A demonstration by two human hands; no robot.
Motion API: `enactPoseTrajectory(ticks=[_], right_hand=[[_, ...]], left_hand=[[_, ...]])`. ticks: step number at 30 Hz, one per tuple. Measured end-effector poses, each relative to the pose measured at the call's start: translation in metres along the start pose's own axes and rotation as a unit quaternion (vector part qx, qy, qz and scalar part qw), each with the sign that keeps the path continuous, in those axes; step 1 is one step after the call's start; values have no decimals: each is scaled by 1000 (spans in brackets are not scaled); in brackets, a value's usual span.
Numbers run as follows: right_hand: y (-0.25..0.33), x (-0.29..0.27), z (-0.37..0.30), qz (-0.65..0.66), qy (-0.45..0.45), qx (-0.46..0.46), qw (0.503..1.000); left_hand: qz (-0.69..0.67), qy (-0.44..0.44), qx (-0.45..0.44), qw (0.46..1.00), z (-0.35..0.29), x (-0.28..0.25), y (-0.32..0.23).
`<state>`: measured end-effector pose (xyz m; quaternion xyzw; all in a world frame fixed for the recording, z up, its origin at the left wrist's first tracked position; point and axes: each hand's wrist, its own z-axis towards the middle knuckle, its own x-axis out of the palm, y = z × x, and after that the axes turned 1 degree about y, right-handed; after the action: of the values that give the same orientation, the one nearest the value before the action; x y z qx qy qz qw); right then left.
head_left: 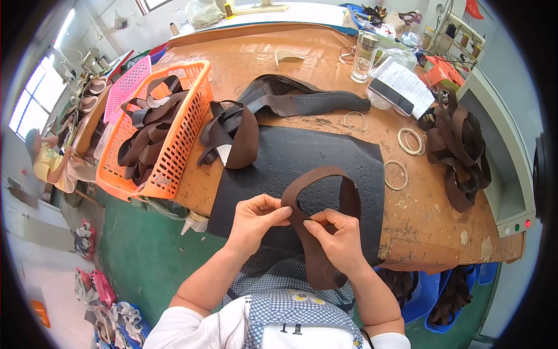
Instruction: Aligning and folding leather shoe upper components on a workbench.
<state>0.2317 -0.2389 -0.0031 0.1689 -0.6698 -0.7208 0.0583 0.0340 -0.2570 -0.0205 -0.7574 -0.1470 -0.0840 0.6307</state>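
Note:
Above the black mat [264, 180], I hold a wide, dark brown strip [318, 260] that curves into a loop. My left hand [257, 220] pinches its left edge between thumb and fingers. My right hand [337, 235] is closed on the strip inside the loop, a little to the right and lower. The strip's lower part hangs down in front of my checked apron [273, 276]. Just beyond the mat's left corner lies a bundle of brown strips [243, 136], dark on the inner side.
An orange basket [200, 87] of similar strips stands left, by a pink basket [125, 87]. Long dark strips [325, 103] lie behind the mat. Tape rolls [411, 141], a phone [390, 96], a glass bottle [364, 58] and more strips [459, 139] sit right, beside a grey machine [500, 157].

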Motion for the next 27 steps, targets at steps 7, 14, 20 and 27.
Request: enactPoseTrajectory(ticks=[7,14,20,27], right_hand=[[1,3,-3,5,5,0,1000],[6,5,-2,7,16,-14,1000],[6,7,0,4,10,-3,1000],[11,7,-2,-111,-57,-128,984]], left_hand=[[-12,-9,-19,1000,-1,2,0],[-32,6,-7,999,-1,2,4],[-60,19,-49,997,-4,12,-2],[-86,71,-44,993,3,12,-3]])
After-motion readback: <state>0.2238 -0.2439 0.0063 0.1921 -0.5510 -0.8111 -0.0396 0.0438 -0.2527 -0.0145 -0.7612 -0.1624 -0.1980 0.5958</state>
